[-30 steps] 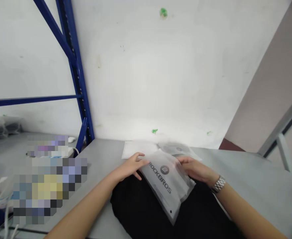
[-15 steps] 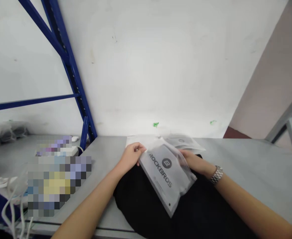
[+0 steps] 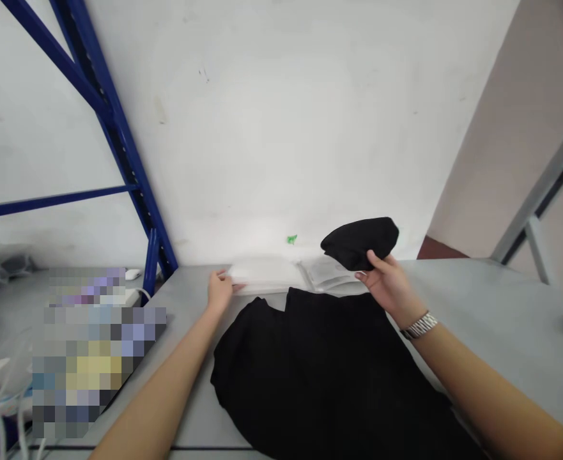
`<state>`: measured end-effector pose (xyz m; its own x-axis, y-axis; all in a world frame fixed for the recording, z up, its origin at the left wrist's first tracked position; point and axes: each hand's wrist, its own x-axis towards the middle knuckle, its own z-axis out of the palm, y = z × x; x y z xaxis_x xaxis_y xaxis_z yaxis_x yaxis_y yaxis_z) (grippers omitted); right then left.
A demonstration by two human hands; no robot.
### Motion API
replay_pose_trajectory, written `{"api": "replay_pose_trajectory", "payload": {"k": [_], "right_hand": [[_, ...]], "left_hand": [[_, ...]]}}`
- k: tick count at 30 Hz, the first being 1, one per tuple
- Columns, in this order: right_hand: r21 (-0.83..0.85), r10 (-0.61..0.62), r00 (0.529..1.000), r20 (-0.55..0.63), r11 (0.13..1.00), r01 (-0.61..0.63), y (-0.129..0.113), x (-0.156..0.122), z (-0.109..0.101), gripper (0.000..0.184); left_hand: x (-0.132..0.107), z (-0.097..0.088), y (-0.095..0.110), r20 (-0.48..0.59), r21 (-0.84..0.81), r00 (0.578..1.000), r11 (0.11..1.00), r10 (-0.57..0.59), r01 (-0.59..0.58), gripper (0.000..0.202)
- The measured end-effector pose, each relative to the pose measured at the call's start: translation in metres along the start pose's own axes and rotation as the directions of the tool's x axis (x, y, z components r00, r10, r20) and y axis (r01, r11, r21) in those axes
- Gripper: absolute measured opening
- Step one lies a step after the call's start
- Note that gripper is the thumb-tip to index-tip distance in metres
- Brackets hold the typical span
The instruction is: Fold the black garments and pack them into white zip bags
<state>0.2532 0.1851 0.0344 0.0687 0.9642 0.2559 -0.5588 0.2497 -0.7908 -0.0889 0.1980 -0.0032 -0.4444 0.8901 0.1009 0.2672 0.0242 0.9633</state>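
In my right hand is a folded piece of black cloth, gripped between thumb and fingers and raised above the back of the table. My left hand rests at the left end of the white plastic bags, its fingers stretched out against their edge. A large black garment lies spread on the grey table in front of me, between my forearms. Whether the raised cloth joins the garment cannot be seen. Beside the white bags lies a translucent bag with grey print.
The grey table meets a white wall at the back. A blue metal rack post rises on the left. Near it are a blurred-out patterned object and white cables. A grey metal frame stands at right.
The printed ROCKBROS bag has left my hands and no longer lies over the garment. My right hand has risen with black cloth in it. My left hand has moved left to the white bags.
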Motion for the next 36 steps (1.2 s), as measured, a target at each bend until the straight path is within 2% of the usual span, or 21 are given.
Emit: {"api": "replay_pose_trajectory", "payload": {"k": [3, 6, 8, 10, 11, 12, 14, 15, 16, 17, 19, 21, 22, 24, 26, 27, 29, 31, 33, 36], "right_hand": [[-0.031, 0.030, 0.999, 0.040, 0.999, -0.028, 0.002, -0.004, 0.006, 0.019], [-0.151, -0.041, 0.997, 0.067, 0.987, 0.051, 0.001, -0.011, 0.014, 0.022], [-0.223, -0.073, 0.993, 0.094, 0.970, 0.092, 0.001, -0.020, 0.020, 0.024], [-0.314, -0.039, 0.980, 0.198, 0.944, 0.101, 0.000, -0.032, 0.029, 0.025], [-0.385, -0.003, 0.955, 0.297, 0.915, 0.123, -0.001, -0.038, 0.033, 0.026], [-0.470, 0.036, 0.908, 0.417, 0.864, 0.181, -0.001, -0.044, 0.037, 0.028], [-0.595, 0.113, 0.773, 0.624, 0.710, 0.377, 0.001, -0.053, 0.042, 0.031], [-0.620, 0.138, 0.721, 0.680, 0.632, 0.464, 0.003, -0.055, 0.044, 0.034], [-0.637, 0.155, 0.694, 0.703, 0.573, 0.517, 0.005, -0.056, 0.044, 0.039], [-0.652, 0.164, 0.694, 0.701, 0.541, 0.531, 0.007, -0.055, 0.043, 0.046], [-0.690, 0.186, 0.752, 0.632, 0.578, 0.437, 0.012, -0.051, 0.040, 0.059], [-0.686, 0.255, 0.818, 0.516, 0.695, 0.216, 0.014, -0.046, 0.036, 0.073], [-0.657, 0.313, 0.827, 0.467, 0.749, 0.088, 0.014, -0.044, 0.034, 0.077], [-0.578, 0.449, 0.787, 0.423, 0.803, -0.148, 0.012, -0.042, 0.033, 0.071], [-0.491, 0.530, 0.721, 0.446, 0.818, -0.298, 0.009, -0.043, 0.034, 0.055], [-0.453, 0.543, 0.708, 0.452, 0.823, -0.343, 0.007, -0.044, 0.035, 0.049], [-0.402, 0.539, 0.716, 0.443, 0.833, -0.379, 0.005, -0.046, 0.038, 0.042], [-0.386, 0.514, 0.753, 0.411, 0.846, -0.367, 0.002, -0.046, 0.040, 0.034], [-0.381, 0.480, 0.797, 0.367, 0.859, -0.341, 0.000, -0.044, 0.039, 0.025], [-0.411, 0.447, 0.824, 0.347, 0.862, -0.295, -0.003, -0.041, 0.037, 0.021]], "left_hand": [[-0.010, 0.005, 0.007, 0.073, 0.034, 0.994, 0.996, 0.083, -0.086, 0.037], [-0.033, 0.007, 0.023, 0.163, 0.022, 0.966, 0.978, 0.203, -0.209, 0.041], [-0.055, 0.009, 0.036, 0.272, -0.035, 0.926, 0.964, 0.261, -0.262, 0.042], [-0.078, 0.013, 0.047, 0.409, -0.117, 0.861, 0.954, 0.301, -0.277, 0.052], [-0.090, 0.016, 0.051, 0.480, -0.182, 0.820, 0.950, 0.312, -0.255, 0.061], [-0.100, 0.018, 0.054, 0.545, -0.252, 0.779, 0.947, 0.310, -0.200, 0.070], [-0.116, 0.023, 0.057, 0.636, -0.365, 0.724, 0.931, 0.268, -0.024, 0.078], [-0.120, 0.024, 0.058, 0.654, -0.403, 0.719, 0.913, 0.236, 0.067, 0.076], [-0.123, 0.026, 0.059, 0.656, -0.426, 0.728, 0.894, 0.198, 0.140, 0.073], [-0.124, 0.026, 0.059, 0.645, -0.438, 0.746, 0.880, 0.164, 0.184, 0.069], [-0.122, 0.024, 0.061, 0.618, -0.470, 0.775, 0.852, 0.131, 0.231, 0.067], [-0.119, 0.020, 0.062, 0.616, -0.498, 0.781, 0.817, 0.097, 0.292, 0.066], [-0.117, 0.018, 0.063, 0.617, -0.507, 0.784, 0.796, 0.068, 0.331, 0.064], [-0.114, 0.015, 0.063, 0.633, -0.498, 0.774, 0.762, -0.007, 0.414, 0.052], [-0.113, 0.015, 0.062, 0.668, -0.444, 0.739, 0.753, -0.083, 0.485, 0.036], [-0.113, 0.016, 0.060, 0.688, -0.405, 0.716, 0.759, -0.114, 0.510, 0.032], [-0.112, 0.021, 0.056, 0.717, -0.319, 0.676, 0.782, -0.171, 0.536, 0.033], [-0.111, 0.027, 0.051, 0.720, -0.232, 0.657, 0.815, -0.223, 0.530, 0.036], [-0.111, 0.030, 0.047, 0.683, -0.180, 0.689, 0.859, -0.242, 0.480, 0.043], [-0.114, 0.027, 0.046, 0.588, -0.193, 0.792, 0.922, -0.165, 0.335, 0.056]]}}
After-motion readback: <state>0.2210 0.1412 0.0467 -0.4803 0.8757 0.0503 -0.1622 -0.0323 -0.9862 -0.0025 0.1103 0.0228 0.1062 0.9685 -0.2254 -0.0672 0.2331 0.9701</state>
